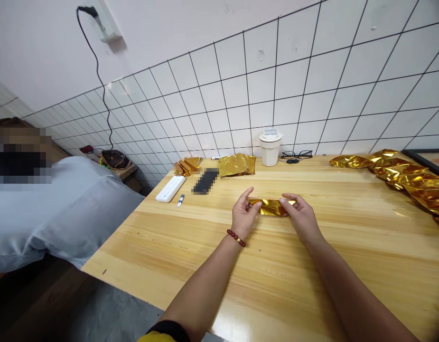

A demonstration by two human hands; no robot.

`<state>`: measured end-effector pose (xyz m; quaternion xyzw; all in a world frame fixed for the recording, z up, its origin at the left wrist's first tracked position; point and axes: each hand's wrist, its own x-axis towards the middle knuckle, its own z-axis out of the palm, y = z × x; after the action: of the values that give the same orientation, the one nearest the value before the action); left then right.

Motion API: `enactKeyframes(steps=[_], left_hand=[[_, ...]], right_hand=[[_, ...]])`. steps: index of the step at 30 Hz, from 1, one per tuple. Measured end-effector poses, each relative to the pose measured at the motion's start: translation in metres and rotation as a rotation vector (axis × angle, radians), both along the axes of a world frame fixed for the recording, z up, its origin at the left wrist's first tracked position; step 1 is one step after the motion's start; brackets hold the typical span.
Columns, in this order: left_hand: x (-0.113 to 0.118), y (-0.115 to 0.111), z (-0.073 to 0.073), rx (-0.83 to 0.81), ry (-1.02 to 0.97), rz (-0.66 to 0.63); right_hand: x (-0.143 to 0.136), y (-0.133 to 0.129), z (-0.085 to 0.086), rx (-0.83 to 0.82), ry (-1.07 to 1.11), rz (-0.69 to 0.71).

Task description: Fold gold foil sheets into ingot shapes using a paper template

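Between my two hands, low over the wooden table (191, 237), is a folded strip of shiny gold foil paper (271, 207). My left hand (245, 213), with a dark red bead bracelet on the wrist, pinches the strip's left end, thumb on top. The right end is pinched by my right hand (300, 213), its thumb also lying on the foil. Parts of the fingers are hidden behind the strip. Beyond my hands lies a stack of flat gold foil sheets (237, 165). Smaller folded gold pieces (186, 166) lie to its left.
A white lidded cup (270, 148) and glasses (296, 155) stand by the tiled wall. A long pile of puffed gold foil shapes (400, 175) lies at the right. A white case (170, 188), a small tube (181, 200) and a blurred dark object (205, 181) lie left.
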<state>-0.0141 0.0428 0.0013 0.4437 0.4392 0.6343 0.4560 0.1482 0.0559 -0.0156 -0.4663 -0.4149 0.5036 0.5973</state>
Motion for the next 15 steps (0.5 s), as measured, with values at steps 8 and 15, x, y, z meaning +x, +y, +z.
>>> enactKeyframes(steps=[8,15], left_hand=[[-0.0044,0.0065,-0.004,-0.109,-0.105,0.017],[-0.0077,0.0083,-0.0035,-0.137,-0.141,0.017]], right_hand=[[-0.0009,0.0007,-0.0077,0.073,-0.085,0.038],[0.0029,0.0021,-0.0045,0.056,0.106,0.026]])
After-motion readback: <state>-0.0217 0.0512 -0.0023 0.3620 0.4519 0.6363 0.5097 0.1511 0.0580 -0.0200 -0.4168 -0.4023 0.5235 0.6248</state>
